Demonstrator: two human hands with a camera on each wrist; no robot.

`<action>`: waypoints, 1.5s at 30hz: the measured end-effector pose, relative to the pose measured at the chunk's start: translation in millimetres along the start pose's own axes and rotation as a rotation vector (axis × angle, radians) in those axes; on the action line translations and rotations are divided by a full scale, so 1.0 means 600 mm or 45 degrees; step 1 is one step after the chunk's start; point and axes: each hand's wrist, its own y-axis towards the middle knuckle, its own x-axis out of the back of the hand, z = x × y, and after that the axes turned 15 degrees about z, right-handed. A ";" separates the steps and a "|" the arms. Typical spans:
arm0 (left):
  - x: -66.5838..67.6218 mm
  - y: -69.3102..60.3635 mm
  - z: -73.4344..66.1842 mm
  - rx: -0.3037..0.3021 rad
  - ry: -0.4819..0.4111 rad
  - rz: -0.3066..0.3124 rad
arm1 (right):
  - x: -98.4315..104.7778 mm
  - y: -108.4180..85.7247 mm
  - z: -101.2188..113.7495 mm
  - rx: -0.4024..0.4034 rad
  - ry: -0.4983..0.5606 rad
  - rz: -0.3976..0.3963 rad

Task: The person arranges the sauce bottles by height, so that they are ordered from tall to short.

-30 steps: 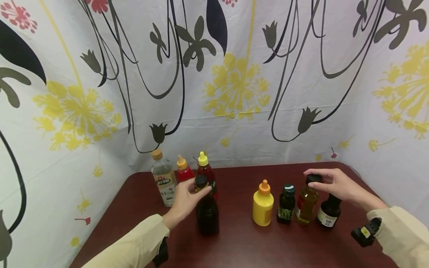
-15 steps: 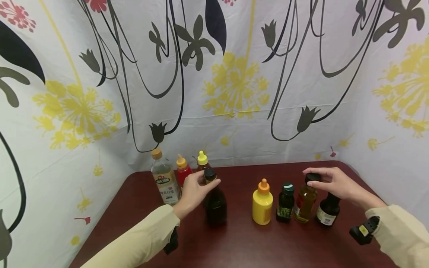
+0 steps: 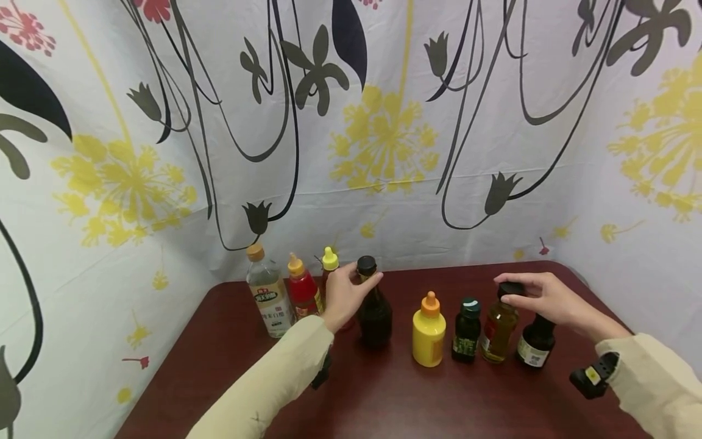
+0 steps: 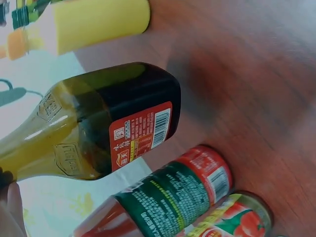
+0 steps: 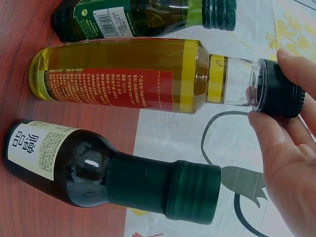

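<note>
My left hand (image 3: pixel 347 294) grips a dark sauce bottle (image 3: pixel 375 320) by its neck, just under the black cap. In the left wrist view this bottle shows a red label (image 4: pixel 142 134) and seems raised slightly off the tabletop. On the right, my right hand (image 3: pixel 540 297) pinches the black cap (image 5: pixel 280 89) of a golden oil bottle (image 3: pixel 499 332), which stands upright. Beside that one are a small dark bottle with a green cap (image 3: pixel 467 332) and a dark bottle with a pale label (image 3: pixel 534 349). A yellow squeeze bottle (image 3: pixel 429 335) stands between the hands.
At the back left of the dark red table (image 3: pixel 351 396) are a clear bottle with an orange cap (image 3: pixel 270 299), a red squeeze bottle (image 3: pixel 303 289) and a yellow-capped sauce bottle (image 3: pixel 330 261), partly behind my left hand. A patterned cloth (image 3: pixel 384 231) hangs behind the table.
My left hand has carried the dark sauce bottle rightward and farther back, beside the yellow-capped bottle. My right hand has stayed on the oil bottle's cap.
</note>
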 end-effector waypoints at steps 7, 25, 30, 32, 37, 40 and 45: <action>-0.009 0.022 0.012 0.016 -0.016 0.066 | 0.001 0.004 0.004 -0.002 0.008 0.003; -0.016 0.039 0.035 0.041 -0.060 0.194 | 0.002 0.010 0.003 -0.004 0.041 0.026; -0.019 0.040 0.039 0.053 -0.073 0.205 | 0.000 0.009 0.003 -0.016 0.047 0.025; -0.019 0.041 0.041 0.061 -0.085 0.206 | 0.000 0.008 0.003 -0.017 0.046 0.022; -0.020 0.047 0.048 0.085 -0.096 0.175 | 0.000 0.008 0.004 -0.017 0.041 0.018; -0.024 0.049 0.051 0.093 -0.102 0.161 | -0.001 0.006 0.004 -0.023 0.029 0.012; -0.031 0.053 0.057 0.084 -0.168 0.194 | -0.003 0.000 0.001 -0.018 -0.003 -0.008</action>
